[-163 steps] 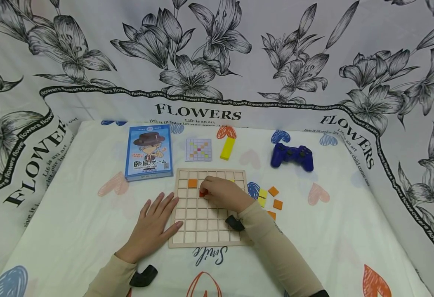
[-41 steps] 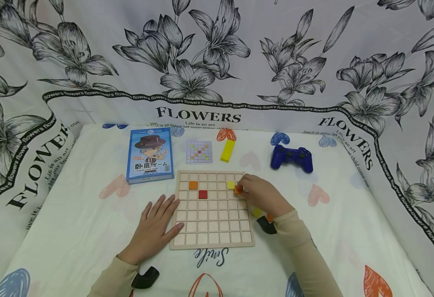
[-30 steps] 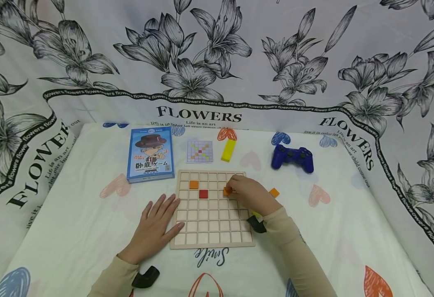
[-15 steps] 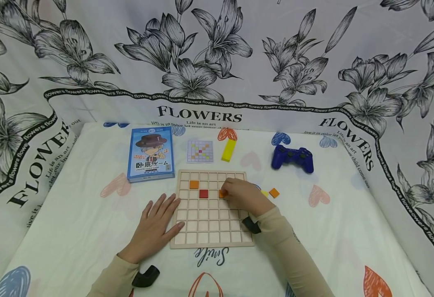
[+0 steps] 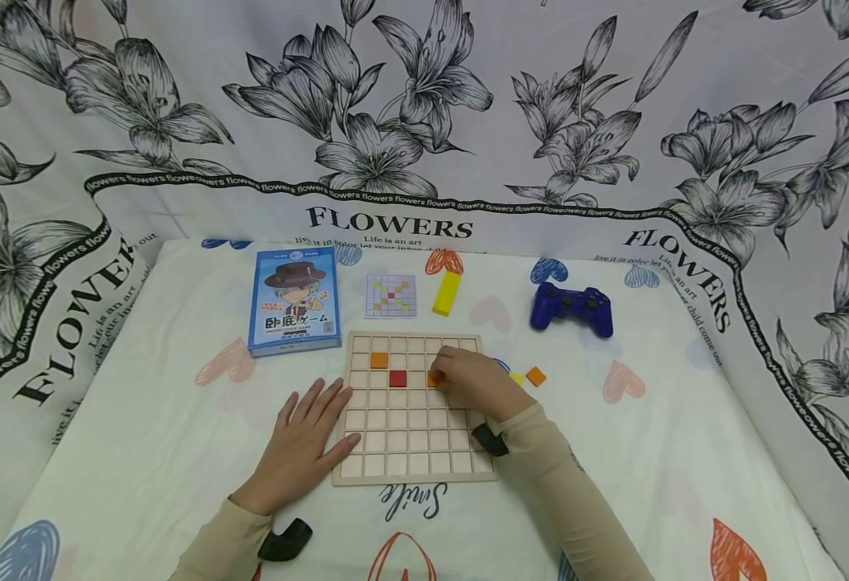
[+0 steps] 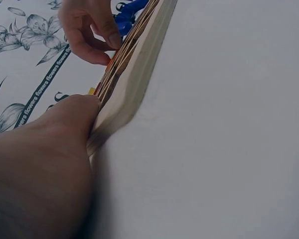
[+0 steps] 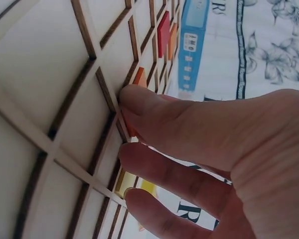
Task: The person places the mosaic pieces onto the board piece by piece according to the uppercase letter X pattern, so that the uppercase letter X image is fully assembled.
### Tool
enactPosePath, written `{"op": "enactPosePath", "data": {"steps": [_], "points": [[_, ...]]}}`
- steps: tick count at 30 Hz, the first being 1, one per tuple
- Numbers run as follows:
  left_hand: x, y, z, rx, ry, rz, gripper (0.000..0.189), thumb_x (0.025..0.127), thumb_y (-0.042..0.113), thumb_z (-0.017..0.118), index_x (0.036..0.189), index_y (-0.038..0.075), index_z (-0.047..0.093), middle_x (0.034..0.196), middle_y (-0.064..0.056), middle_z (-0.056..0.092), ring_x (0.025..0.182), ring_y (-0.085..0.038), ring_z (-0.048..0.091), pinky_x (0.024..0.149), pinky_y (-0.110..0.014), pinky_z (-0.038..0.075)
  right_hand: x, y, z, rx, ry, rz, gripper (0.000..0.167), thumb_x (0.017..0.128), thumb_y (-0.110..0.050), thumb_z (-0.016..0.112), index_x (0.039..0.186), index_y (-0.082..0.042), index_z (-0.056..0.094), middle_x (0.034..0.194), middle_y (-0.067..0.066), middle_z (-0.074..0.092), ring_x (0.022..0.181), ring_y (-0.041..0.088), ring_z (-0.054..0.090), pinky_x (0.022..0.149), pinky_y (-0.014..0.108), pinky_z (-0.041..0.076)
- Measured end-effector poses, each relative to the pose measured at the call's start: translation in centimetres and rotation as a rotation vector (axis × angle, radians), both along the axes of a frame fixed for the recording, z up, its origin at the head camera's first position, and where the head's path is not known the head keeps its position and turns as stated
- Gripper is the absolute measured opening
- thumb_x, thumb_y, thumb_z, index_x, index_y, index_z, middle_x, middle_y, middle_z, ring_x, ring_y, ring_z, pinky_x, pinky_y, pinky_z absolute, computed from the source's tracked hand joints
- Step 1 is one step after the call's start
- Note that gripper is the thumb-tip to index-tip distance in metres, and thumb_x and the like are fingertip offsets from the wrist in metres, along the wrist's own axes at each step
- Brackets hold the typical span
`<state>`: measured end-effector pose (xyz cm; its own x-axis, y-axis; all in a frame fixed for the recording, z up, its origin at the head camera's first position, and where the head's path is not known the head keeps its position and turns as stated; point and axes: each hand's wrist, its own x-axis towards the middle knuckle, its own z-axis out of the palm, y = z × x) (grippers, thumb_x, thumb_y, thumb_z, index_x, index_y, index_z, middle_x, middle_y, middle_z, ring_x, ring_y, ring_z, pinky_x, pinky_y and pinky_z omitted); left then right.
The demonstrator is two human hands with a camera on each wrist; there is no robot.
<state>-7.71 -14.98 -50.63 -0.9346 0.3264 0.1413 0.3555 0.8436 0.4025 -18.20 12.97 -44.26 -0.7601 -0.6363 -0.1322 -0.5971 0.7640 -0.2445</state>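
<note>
Board (image 5: 397,420), wooden, gridded, flat on white cloth (image 5: 163,436). Dial centred on the board; 12 lies away from the person.

Right hand (image 5: 478,381): over the board, 1 to 2 o'clock. Grip: thumb and finger pinching the held orange tile (image 5: 432,378), near 1 o'clock, third row from the far edge. Right wrist view: thumb against the tile, other fingers trailing apart. Whether the tile is fully seated in its compartment: cannot tell.

Left hand (image 5: 295,454): 8 to 9 o'clock, fingers spread, tips and thumb touching the board's near-9 edge; pinches nothing.

In compartments: red tile (image 5: 398,378) and second orange tile (image 5: 378,361), both toward 11 o'clock, diagonal neighbours, red nearer centre. Yellow tile (image 7: 125,183) on the grid in the right wrist view; hidden by the right hand from the head camera.

Off board, between 2 and 3: loose orange tile (image 5: 536,376), with loose yellow tile (image 5: 516,378) just beside it, partly covered.

Farther out: blue box (image 5: 295,303) between 10 and 11; pattern card (image 5: 391,296) between 11 and 12; yellow bar (image 5: 447,293), 12 to 1; blue controller (image 5: 572,308), 2.
</note>
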Motion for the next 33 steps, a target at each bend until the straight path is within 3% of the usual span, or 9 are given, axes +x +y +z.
{"op": "enactPosePath", "data": {"steps": [14,20,24,33], "points": [[-0.2,-0.1,-0.1,-0.009,-0.003,0.012,0.071,0.092,0.050,0.054,0.149,0.014,0.033,0.156,-0.007,0.029,0.146,-0.032,0.015,0.115,-0.056,0.006,0.3,0.0,-0.1,-0.025,0.019,-0.017,0.019,0.090,-0.018,0.068,0.108,-0.012,0.068,0.105,-0.001,0.064,0.093,0.011,0.061,0.088,0.025,0.052],[0.0,0.0,-0.3,0.003,0.008,0.010,0.071,0.092,0.050,0.055,0.149,0.013,0.034,0.155,-0.008,0.031,0.145,-0.032,0.018,0.114,-0.057,0.008,1.0,1.5,-0.2,-0.057,0.038,-0.042,0.023,0.092,-0.020,0.066,0.114,-0.014,0.065,0.114,-0.002,0.059,0.094,0.010,0.060,0.086,0.025,0.053],[0.0,0.1,-0.3,0.006,0.026,0.004,0.070,0.092,0.049,0.056,0.149,0.013,0.035,0.155,-0.007,0.032,0.144,-0.033,0.019,0.113,-0.057,0.009,1.5,3.7,0.3,-0.089,0.050,-0.106,0.023,0.091,-0.021,0.066,0.113,-0.014,0.064,0.113,-0.003,0.060,0.094,0.010,0.061,0.083,0.029,0.053],[0.2,0.1,-0.1,0.003,0.001,0.022,0.070,0.092,0.050,0.055,0.148,0.013,0.036,0.155,-0.007,0.031,0.145,-0.032,0.019,0.114,-0.056,0.008,2.2,9.7,0.7,-0.034,-0.006,-0.330,0.026,0.090,-0.020,0.067,0.114,-0.011,0.064,0.114,0.002,0.062,0.098,0.018,0.062,0.088,0.041,0.053]]}}
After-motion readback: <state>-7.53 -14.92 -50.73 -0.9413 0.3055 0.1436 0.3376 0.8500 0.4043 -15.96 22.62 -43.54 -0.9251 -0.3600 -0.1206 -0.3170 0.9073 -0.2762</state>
